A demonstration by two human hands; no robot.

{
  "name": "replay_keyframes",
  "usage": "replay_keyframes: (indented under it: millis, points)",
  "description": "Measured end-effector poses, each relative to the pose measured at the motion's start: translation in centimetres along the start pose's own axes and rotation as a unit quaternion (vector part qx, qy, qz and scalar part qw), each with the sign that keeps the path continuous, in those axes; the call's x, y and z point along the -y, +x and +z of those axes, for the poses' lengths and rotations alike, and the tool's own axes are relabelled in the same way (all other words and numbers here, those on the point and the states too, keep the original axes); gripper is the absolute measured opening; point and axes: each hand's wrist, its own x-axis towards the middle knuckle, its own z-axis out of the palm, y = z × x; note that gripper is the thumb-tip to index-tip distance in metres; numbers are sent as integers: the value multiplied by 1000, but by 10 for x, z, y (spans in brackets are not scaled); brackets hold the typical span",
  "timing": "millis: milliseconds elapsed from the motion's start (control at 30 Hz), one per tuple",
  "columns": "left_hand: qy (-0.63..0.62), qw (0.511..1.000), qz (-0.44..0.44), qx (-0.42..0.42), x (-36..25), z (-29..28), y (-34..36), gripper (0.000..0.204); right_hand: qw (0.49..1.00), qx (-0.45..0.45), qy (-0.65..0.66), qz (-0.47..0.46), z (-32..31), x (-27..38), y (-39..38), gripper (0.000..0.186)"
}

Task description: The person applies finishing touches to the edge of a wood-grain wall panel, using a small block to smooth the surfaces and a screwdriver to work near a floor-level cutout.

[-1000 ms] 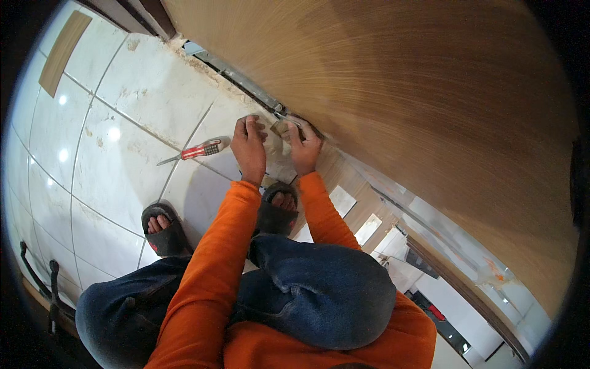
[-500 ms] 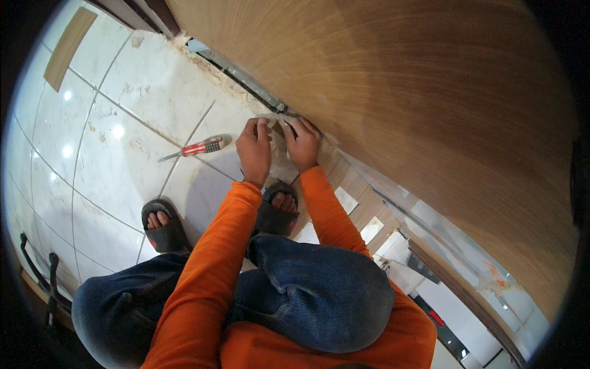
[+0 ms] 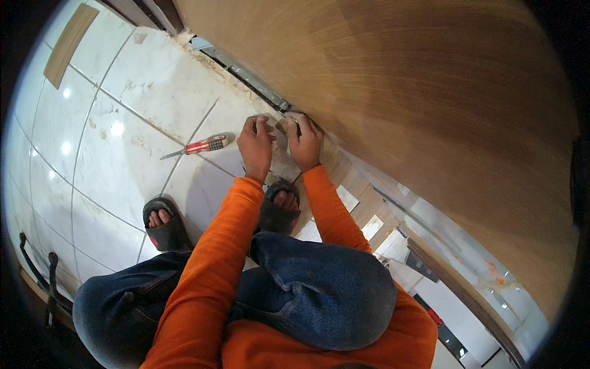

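Observation:
My left hand (image 3: 255, 147) has its fingers curled beside the lower edge of the wooden door panel (image 3: 418, 111); what is between them is hidden. Just to its right, my right hand (image 3: 304, 138) is closed with thumb and fingers around something small at that edge, too small to name. A narrow metal strip or channel (image 3: 239, 72) runs along the panel's bottom up to my fingers. A screwdriver (image 3: 203, 146) with a red and silver handle lies on the white floor tiles (image 3: 129, 166), left of my left hand.
A short wooden plank (image 3: 69, 46) lies on the tiles at upper left. My feet in black slides (image 3: 163, 230) are below the hands. Black curved handles or straps (image 3: 52, 283) show at lower left. At right, pale pieces (image 3: 372, 226) lie on a wood-patterned surface along the panel.
Both hands have shifted slightly and their fingers have moved a little at the panel's bottom edge. The screwdriver still lies on the tiles.

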Motion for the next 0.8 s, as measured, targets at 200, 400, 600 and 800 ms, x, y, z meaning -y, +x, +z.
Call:
replay_keyframes:
  millis: [200,400,600,800]
  points:
    - [47,999,-7,9,-1,2,-1,30,997,61,-52,3,0,0,15,21]
    - [137,988,70,7,2,-2,1,28,994,61,-89,-13,5,7,23,19]
    - [161,954,254,1,-20,2,7,26,986,110,-120,-37,-1,7,23,15]
    - [252,893,370,37,-24,-6,27,20,976,78,-140,-148,6,-7,32,15]
